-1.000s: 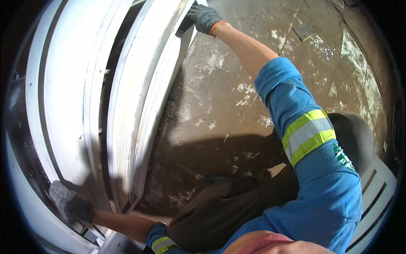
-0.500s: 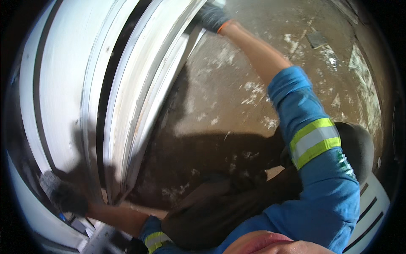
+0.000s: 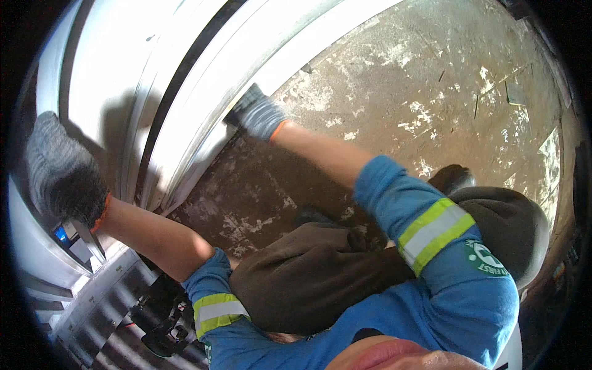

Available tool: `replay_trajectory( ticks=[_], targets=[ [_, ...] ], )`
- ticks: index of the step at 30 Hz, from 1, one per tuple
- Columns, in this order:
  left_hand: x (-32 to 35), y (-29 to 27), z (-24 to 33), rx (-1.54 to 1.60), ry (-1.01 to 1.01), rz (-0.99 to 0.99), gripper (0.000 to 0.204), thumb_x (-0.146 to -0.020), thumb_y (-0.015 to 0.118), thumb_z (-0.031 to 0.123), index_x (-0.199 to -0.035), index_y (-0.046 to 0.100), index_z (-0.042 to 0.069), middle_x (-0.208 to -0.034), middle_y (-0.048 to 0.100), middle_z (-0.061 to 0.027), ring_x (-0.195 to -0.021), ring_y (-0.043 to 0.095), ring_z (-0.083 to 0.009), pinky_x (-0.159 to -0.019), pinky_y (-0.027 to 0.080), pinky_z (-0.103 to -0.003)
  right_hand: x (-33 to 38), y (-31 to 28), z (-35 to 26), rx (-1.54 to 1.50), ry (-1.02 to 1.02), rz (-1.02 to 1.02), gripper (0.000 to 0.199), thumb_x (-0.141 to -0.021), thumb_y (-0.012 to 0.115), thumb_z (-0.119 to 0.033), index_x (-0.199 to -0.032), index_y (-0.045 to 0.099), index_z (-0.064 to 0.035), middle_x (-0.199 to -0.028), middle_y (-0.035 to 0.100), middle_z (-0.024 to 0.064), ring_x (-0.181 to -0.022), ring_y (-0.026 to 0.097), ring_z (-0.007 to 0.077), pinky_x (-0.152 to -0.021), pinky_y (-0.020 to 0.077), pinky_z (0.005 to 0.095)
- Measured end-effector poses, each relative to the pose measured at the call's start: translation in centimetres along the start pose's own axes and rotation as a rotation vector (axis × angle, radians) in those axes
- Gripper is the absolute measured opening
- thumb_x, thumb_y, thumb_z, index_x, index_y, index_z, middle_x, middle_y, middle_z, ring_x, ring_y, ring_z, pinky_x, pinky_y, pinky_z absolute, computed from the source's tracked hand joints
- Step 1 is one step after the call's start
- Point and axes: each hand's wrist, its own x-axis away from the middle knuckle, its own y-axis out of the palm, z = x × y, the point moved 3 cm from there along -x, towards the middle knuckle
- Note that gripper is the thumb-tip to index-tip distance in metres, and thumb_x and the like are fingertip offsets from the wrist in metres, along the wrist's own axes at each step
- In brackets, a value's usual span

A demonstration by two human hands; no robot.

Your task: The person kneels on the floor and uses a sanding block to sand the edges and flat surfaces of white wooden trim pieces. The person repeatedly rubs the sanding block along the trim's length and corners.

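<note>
white metal frame [image 3: 203,68], a long ribbed panel with a dark slot along it, fills the upper left, its long axis slanting from the lower left up toward the top right, over a stained concrete floor [image 3: 431,80]. left hand [image 3: 61,169], in a grey knit glove, lies against the frame's lower left end, fingers curled; whether it grips an edge cannot be told. right hand [image 3: 256,114], gloved too, is closed on the frame's lower edge near mid-length. blue sleeves with reflective bands cover both upper arms.
</note>
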Motion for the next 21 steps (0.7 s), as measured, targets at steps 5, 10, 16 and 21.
replay_trajectory(
  ticks=[5,10,16,21],
  targets=[
    [-0.7,-1.5,-2.0,0.322,0.103,0.204,0.033,-0.088,0.053,0.009,-0.120,0.060,0.006,-0.114,0.064,-0.0078,-0.101,0.063,-0.0196,-0.089,0.049,-0.030,0.4,-2.1,0.2,0.309,-0.072,-0.129,0.053,-0.091,0.040,-0.039,-0.134,0.046,-0.0088,-0.142,0.041,0.0157,-0.131,0.038,0.0297,-0.111,0.0229,0.0472],
    [-0.4,1.3,-4.2,0.308,0.233,0.319,0.029,-0.090,0.053,0.012,-0.118,0.061,0.009,-0.108,0.067,-0.0031,-0.087,0.066,-0.0132,-0.075,0.053,-0.025,1.3,-17.5,18.8,0.627,-0.222,0.153,0.044,-0.077,0.058,-0.012,-0.121,0.055,-0.0135,-0.123,0.055,0.0090,-0.117,0.049,0.0278,-0.107,0.0341,0.0402],
    [0.6,3.6,-3.4,0.037,0.134,0.276,0.024,-0.091,0.054,0.016,-0.111,0.064,0.011,-0.098,0.069,-0.0022,-0.077,0.066,-0.0113,-0.063,0.053,-0.021,0.6,-23.8,20.5,0.675,-0.066,0.540,0.016,-0.066,0.055,-0.009,-0.082,0.059,-0.0086,-0.089,0.058,0.0126,-0.084,0.056,0.0312,-0.075,0.0459,0.0417],
    [0.9,1.4,-1.7,-0.110,0.034,0.153,0.022,-0.090,0.055,0.018,-0.109,0.066,0.011,-0.094,0.069,-0.0014,-0.073,0.066,-0.0101,-0.060,0.052,-0.022,-0.7,-10.8,6.7,0.422,0.060,-0.298,0.048,-0.089,0.046,-0.024,-0.132,0.045,-0.0037,-0.139,0.043,0.0182,-0.131,0.037,0.0342,-0.112,0.0241,0.0474]
  ],
)
